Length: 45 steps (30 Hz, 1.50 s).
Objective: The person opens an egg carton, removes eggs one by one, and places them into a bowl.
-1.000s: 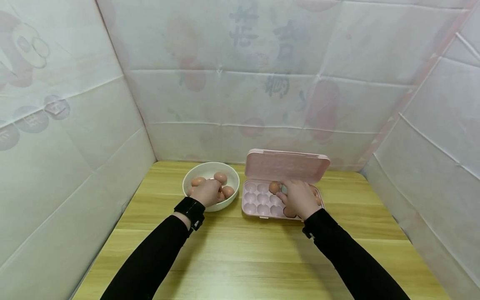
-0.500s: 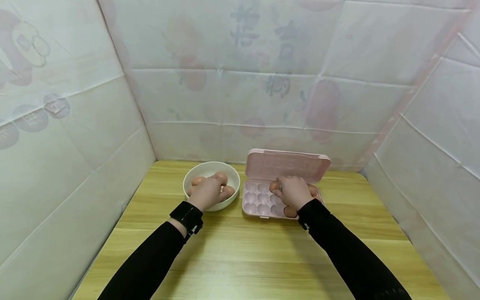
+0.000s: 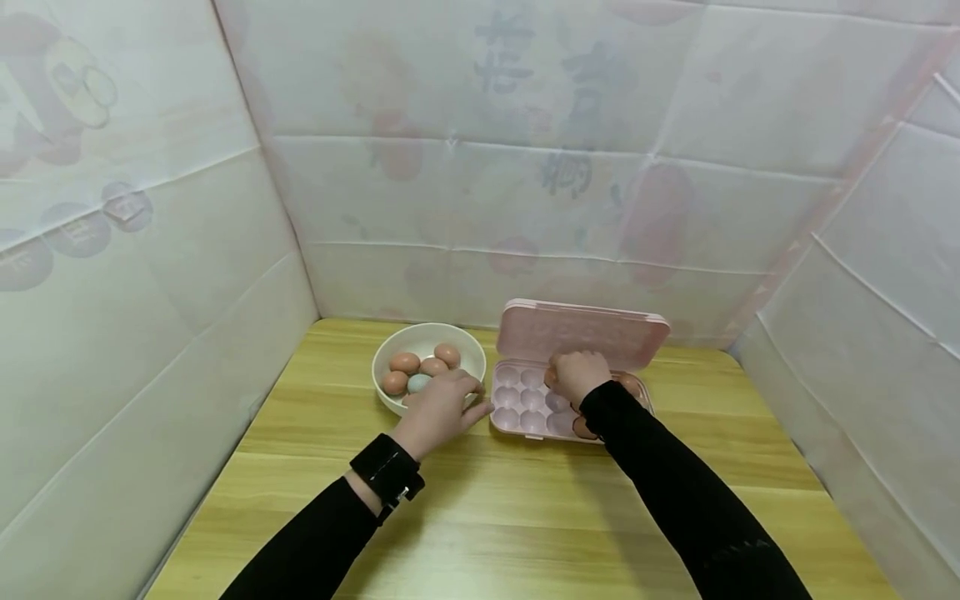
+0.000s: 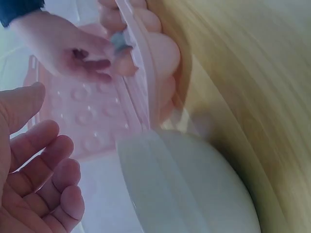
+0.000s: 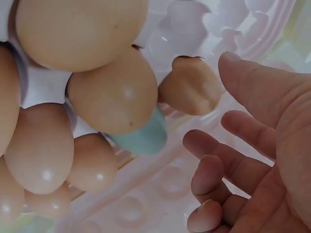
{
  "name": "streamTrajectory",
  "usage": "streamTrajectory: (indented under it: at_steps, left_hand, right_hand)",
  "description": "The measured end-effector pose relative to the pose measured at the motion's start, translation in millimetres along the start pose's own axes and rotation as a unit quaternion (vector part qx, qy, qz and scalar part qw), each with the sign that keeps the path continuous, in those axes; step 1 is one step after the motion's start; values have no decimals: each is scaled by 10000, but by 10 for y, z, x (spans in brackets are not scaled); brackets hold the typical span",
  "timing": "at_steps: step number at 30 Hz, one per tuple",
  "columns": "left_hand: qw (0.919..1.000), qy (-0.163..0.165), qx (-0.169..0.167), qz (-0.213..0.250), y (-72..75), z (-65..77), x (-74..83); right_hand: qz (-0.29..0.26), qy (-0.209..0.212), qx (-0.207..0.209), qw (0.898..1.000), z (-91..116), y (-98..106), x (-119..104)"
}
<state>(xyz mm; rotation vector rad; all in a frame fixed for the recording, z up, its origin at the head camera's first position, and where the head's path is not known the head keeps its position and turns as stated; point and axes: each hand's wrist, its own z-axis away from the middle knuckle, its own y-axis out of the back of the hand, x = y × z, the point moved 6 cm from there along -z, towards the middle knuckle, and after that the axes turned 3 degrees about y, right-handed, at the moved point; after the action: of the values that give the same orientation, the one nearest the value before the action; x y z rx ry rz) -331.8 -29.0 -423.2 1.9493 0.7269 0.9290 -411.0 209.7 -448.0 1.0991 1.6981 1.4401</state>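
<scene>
My left hand (image 3: 438, 414) hovers at the near right rim of the white bowl (image 3: 420, 339), holding nothing; its fingers (image 4: 41, 160) are loosely bent with the thumb apart. Several brown eggs (image 3: 405, 362) and a blue-green egg (image 3: 418, 383) lie in the bowl. Over the pink egg carton (image 3: 532, 400) is my right hand (image 3: 581, 375), its relaxed fingers (image 5: 233, 160) beside a brown egg (image 5: 192, 90) in a cup; the thumb tip is right at that egg. Another blue-green egg (image 5: 146, 138) and several brown eggs (image 5: 41, 148) fill the carton's right part.
The carton's lid (image 3: 581, 333) stands raised behind its tray. Bowl and carton sit side by side near the back of the wooden table (image 3: 480, 517). Pale printed sheets (image 3: 450, 200) wall the table at the back and both sides.
My left hand has come out of the bowl toward the carton, uncovering more eggs. My right hand has stayed over the carton, turning slightly. The head view has shifted a little.
</scene>
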Motion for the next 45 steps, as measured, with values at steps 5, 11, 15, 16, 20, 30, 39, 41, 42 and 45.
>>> streamTrajectory:
  at_steps: [5,11,15,16,20,30,39,41,42,45]
  left_hand:
    - [9996,-213,197,72,-2,66,126]
    - [9995,-195,234,-128,-59,132,158]
    - [9998,-134,135,40,-92,154,152]
    - [9998,-146,123,77,-97,156,154]
    - [9997,-188,119,135,-106,165,164]
    - [9992,-242,170,279,-83,182,187]
    - [9929,-597,816,621,84,94,253]
    - [9898,-823,947,675,116,73,293]
    - [9875,-971,1023,700,132,66,320]
    - [9802,-1426,1160,736,167,50,419]
  right_hand:
    - [-41,-163,-331,9993,-34,10,-56]
    - [239,-474,-604,9968,-34,75,-173]
    - [562,-431,-290,9971,-43,32,-204]
    - [629,-410,-161,9970,-38,31,-216]
    - [733,-322,422,9959,-11,38,-258]
    - [-537,-235,430,9974,71,99,-136]
    - [-4602,-1008,-584,8801,431,331,-228]
    - [-5276,-941,-806,8404,496,350,-302]
    - [-5557,-889,-929,8214,525,355,-339]
    - [-6260,-753,-1194,7669,578,367,-444]
